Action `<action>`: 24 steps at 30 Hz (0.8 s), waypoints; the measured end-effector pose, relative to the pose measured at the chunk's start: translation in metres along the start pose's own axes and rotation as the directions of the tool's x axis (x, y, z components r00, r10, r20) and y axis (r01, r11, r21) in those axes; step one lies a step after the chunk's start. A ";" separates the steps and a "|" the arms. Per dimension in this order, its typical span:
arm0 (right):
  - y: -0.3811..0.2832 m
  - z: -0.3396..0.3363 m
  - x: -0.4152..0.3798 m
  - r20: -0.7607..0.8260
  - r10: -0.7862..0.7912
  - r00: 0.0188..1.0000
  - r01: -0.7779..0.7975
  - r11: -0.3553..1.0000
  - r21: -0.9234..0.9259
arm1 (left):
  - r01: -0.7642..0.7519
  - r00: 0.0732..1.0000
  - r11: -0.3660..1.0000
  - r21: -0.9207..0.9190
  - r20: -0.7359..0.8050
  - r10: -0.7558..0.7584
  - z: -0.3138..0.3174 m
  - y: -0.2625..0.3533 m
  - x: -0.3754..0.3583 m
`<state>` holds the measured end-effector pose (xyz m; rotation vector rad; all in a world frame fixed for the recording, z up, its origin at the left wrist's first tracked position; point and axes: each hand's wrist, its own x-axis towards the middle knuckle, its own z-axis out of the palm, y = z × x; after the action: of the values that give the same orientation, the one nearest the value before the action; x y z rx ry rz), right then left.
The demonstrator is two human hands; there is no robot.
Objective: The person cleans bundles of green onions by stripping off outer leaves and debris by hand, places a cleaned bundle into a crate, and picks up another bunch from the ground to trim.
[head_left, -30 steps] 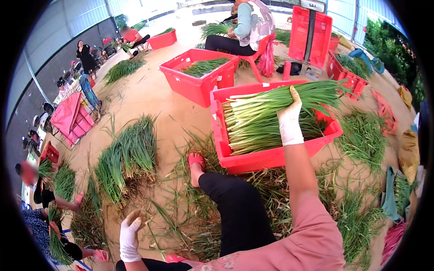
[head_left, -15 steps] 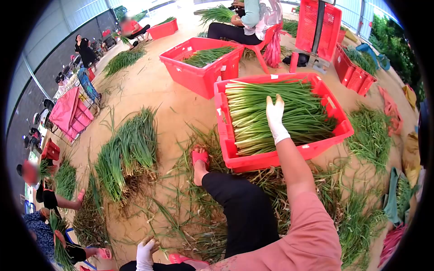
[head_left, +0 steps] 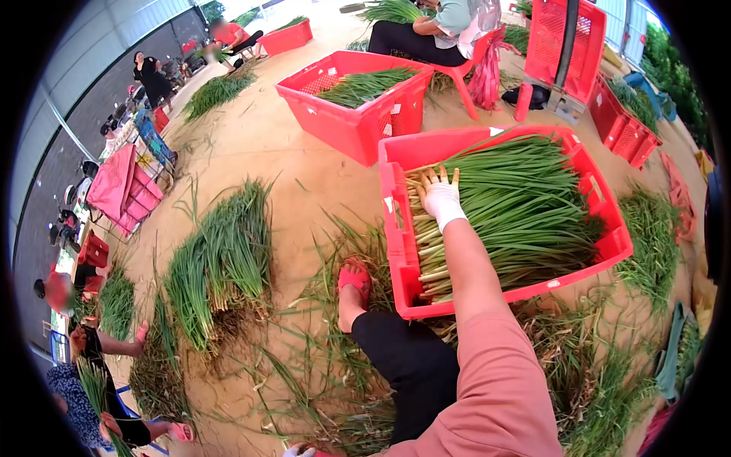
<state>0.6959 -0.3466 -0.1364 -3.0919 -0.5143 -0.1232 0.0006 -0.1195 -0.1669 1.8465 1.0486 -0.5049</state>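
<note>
My right hand point(head_left: 441, 196), in a white glove, lies flat with fingers spread on the pale stalk ends of the green onions point(head_left: 518, 206) stacked in a red crate point(head_left: 392, 209). It grips nothing. My left hand point(head_left: 298, 451) shows only as a sliver of white glove at the bottom edge; I cannot tell its fingers. My leg in black trousers and a red sandal point(head_left: 355, 278) rest beside the crate.
A loose pile of green onions point(head_left: 221, 259) lies on the floor to the left. A second red crate point(head_left: 358, 107) with onions stands behind. A seated person point(head_left: 438, 27) works at the back, others at the left edge. Trimmings litter the ground.
My right hand set the bundle down in the crate and slid toward the stalk ends at its left side. My left hand dropped almost out of view. The view shifted closer to the crate.
</note>
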 end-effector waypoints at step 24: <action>-0.432 0.038 -0.149 0.463 -0.463 0.756 -0.034 0.679 0.734 | -0.348 0.752 0.742 0.573 -0.302 0.586 -0.124 0.075 -0.025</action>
<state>0.4184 0.0143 -0.1891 -2.1964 -0.7353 0.9208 0.0388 -0.0394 -0.0497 2.6881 0.7044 0.0213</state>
